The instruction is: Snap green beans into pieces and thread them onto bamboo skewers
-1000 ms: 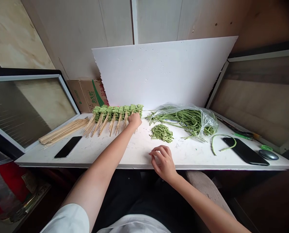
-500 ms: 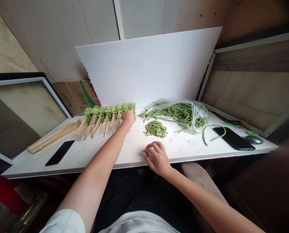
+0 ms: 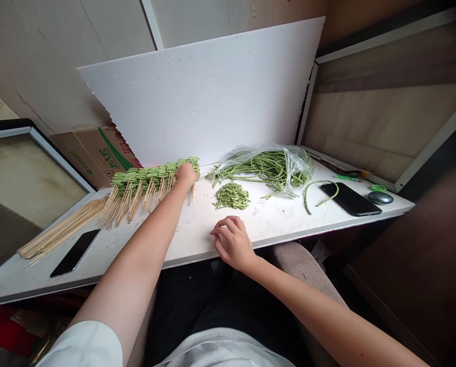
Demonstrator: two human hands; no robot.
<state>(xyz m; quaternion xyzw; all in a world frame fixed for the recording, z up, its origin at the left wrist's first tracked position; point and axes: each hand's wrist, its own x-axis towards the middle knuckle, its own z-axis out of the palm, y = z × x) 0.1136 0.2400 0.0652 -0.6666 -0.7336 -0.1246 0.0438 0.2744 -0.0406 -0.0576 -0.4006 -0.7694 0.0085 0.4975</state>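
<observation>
My left hand [image 3: 186,174] reaches to the right end of a row of stacked skewers [image 3: 144,178] threaded with short green bean pieces. It looks closed, with its fingertips hidden behind the back of the hand, and bare stick ends show just below it. My right hand [image 3: 233,243] hovers or rests by the table's front edge, fingers loosely curled, with a gap between thumb and forefinger and nothing visible in them. Beyond it lies a small heap of cut green bean pieces [image 3: 231,196]. Long green beans [image 3: 268,168] spill from a clear plastic bag [image 3: 299,163].
Bare bamboo sticks [image 3: 61,229] and a dark phone [image 3: 75,253] lie at the left of the white table [image 3: 190,239]. On the right are a loose long bean [image 3: 306,199], a black phone [image 3: 352,199] and a rounded grey object [image 3: 380,198]. A white board [image 3: 208,97] stands behind.
The view has swung, so everything sits further left and the table tilts. My left hand stays at the right end of the skewer row; my right hand keeps its loose curl near the front edge.
</observation>
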